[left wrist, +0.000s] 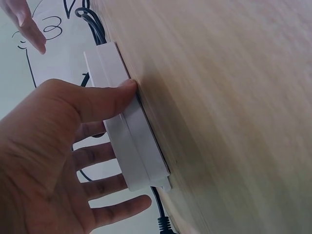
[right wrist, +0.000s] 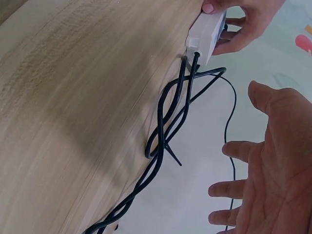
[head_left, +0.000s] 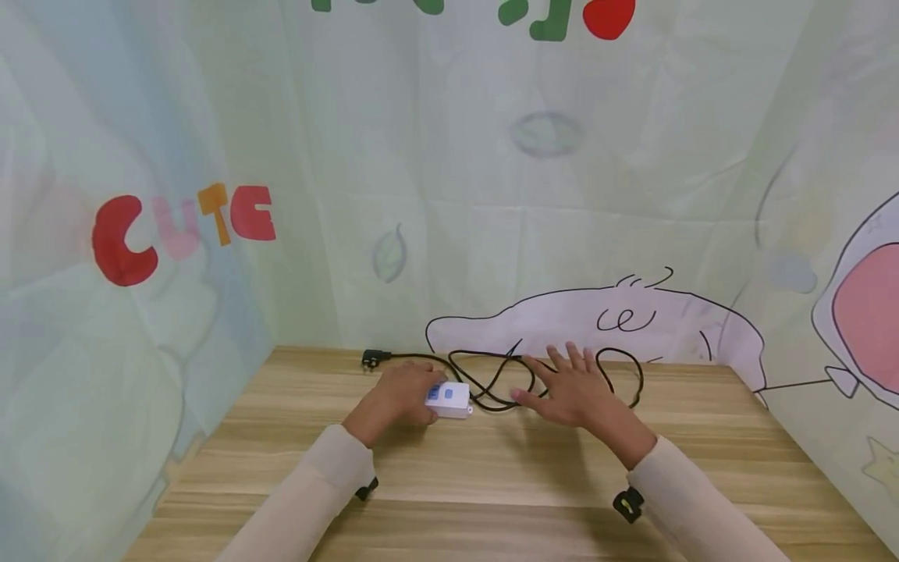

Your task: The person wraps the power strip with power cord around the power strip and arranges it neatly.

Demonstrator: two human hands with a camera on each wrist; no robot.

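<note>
A white power strip (head_left: 455, 399) with blue socket faces lies on the wooden table. My left hand (head_left: 403, 393) grips its left part. In the left wrist view the thumb presses one long side of the strip (left wrist: 139, 151), with the other fingers along the opposite side. A black cord (right wrist: 160, 117) leaves the strip's right end and lies in loose, crossing loops. Its three-pin plug (head_left: 372, 358) lies behind the left hand. My right hand (head_left: 577, 393) is spread over the cord's right-hand loops, fingers apart, holding nothing.
The wooden table (head_left: 477, 484) ends at a printed cloth backdrop (head_left: 463, 257), close behind the cord and plug. Cloth sides with coloured letters and drawings stand left and right. Small black devices sit at both sleeve cuffs.
</note>
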